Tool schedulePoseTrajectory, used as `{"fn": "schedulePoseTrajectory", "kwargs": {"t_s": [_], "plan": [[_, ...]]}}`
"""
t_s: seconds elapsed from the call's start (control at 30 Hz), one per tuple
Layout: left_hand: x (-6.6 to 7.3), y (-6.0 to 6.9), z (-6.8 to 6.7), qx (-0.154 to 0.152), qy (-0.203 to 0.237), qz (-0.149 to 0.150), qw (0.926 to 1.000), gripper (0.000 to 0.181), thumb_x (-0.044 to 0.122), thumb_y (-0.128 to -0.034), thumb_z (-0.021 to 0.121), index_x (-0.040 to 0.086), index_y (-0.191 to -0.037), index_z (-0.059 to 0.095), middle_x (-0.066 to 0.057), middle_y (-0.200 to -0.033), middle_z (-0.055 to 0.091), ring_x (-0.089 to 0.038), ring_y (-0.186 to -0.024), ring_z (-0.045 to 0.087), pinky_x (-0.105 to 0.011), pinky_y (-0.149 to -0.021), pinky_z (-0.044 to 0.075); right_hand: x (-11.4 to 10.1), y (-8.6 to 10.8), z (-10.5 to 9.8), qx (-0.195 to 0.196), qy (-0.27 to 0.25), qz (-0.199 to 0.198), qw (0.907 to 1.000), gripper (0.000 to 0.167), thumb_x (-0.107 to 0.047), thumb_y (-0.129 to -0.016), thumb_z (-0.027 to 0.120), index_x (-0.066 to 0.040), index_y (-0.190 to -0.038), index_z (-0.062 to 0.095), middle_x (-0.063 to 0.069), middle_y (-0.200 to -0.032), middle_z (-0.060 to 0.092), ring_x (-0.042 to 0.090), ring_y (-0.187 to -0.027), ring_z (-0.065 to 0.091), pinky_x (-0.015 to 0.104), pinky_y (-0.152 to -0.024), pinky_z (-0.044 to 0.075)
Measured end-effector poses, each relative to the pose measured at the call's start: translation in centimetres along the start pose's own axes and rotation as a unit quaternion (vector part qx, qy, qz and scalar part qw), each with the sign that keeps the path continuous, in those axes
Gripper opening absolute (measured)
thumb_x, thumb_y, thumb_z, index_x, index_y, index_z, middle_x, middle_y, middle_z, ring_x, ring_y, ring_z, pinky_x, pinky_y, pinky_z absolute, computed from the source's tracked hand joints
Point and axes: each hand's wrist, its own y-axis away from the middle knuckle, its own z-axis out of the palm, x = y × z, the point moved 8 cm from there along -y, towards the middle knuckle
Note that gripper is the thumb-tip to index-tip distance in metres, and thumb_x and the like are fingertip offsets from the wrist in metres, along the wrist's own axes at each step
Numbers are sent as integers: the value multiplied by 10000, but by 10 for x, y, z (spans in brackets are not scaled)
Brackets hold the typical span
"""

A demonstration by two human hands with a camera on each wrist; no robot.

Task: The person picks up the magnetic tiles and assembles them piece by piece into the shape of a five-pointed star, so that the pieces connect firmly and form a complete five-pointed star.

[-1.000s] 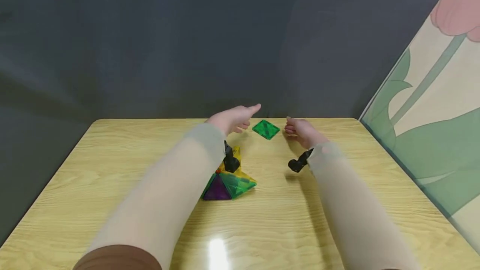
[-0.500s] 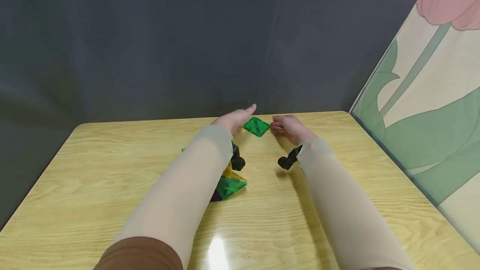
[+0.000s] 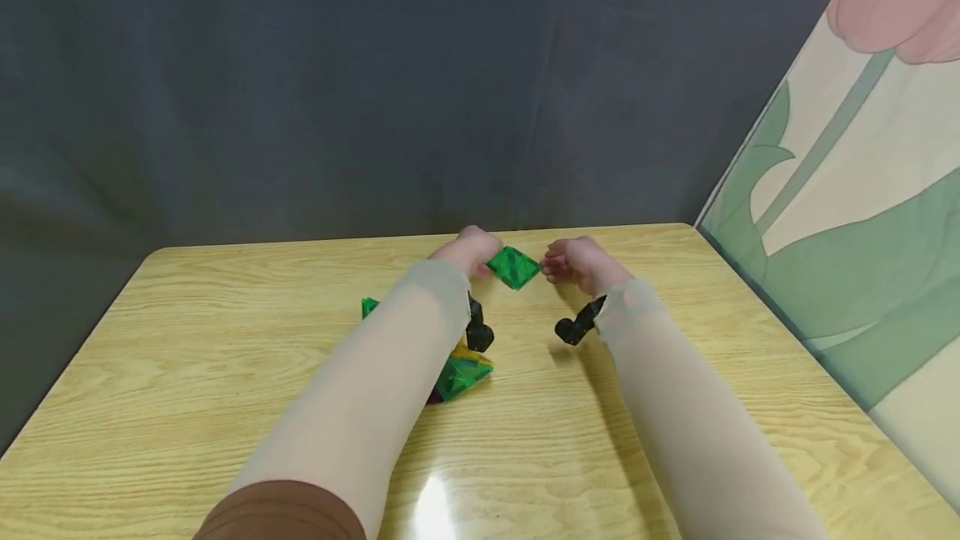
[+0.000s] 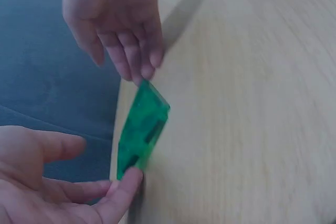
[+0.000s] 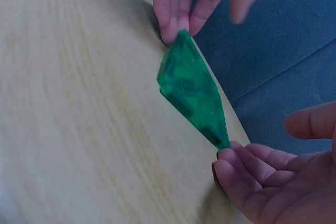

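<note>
A green see-through diamond, apparently two triangular magnetic tiles joined along a seam, spans the gap between my hands near the table's far edge. My left hand touches one tip with its fingertips, its thumb standing apart in the left wrist view. At the opposite tip, the fingers of my right hand make contact, and that thumb too is clear of the diamond. It looks slightly raised off the wood. Closer to me, a green piece with yellow and purple parts is partly hidden behind my left forearm.
The wooden table ends just beyond my hands at a dark curtain. A floral panel borders the right side. Another green corner peeks out left of my forearm. Black wrist cameras hang below both wrists.
My hands have closed in on the green diamond from both sides and now touch its tips. It appears lifted and slightly nearer to me. The left thumb has come down from pointing outward.
</note>
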Motion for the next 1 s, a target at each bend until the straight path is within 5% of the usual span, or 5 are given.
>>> {"fn": "schedulePoseTrajectory", "kwargs": {"t_s": [0.13,0.3,0.67,0.8,1.0], "plan": [[-5,2,0,149,-742,11,9971,422,26,-979,509,-31,-1390,432,-155,-1165,548,-187,-611,485,-301,-701,535,6,9,4,-273,-48,92,9996,425,-136,-1050,428,153,-1361,425,256,-1198,578,222,-884,654,365,-927,525],[-2,7,5,-121,-1488,228,9885,315,-40,-942,562,-60,-1255,535,-151,-1012,602,-133,-496,479,-225,-519,481,14,24,10,-738,216,108,9970,456,-180,-1067,396,138,-1392,419,290,-1322,532,298,-1046,638,415,-976,494],[-7,28,6,-981,-1644,452,9805,329,-18,-972,539,-81,-1294,518,-175,-1102,561,-137,-504,468,-267,-582,474,33,49,11,-1594,-204,352,9864,528,-247,-1087,347,117,-1468,307,313,-1391,468,391,-1203,556,509,-967,483],[-8,29,7,-964,-1693,486,9796,309,-26,-968,530,-87,-1270,517,-178,-1128,538,-149,-518,449,-287,-596,461,38,52,11,-1701,-447,426,9835,545,-254,-1083,364,119,-1474,290,311,-1402,458,387,-1216,547,506,-965,485],[3,24,8,-841,-1973,650,9746,197,-24,-957,526,-89,-1133,587,-128,-823,555,-169,-520,410,-321,-586,375,39,52,12,-1705,-622,371,9827,539,-246,-1084,358,126,-1467,290,307,-1368,488,375,-1198,562,509,-958,489]]}}
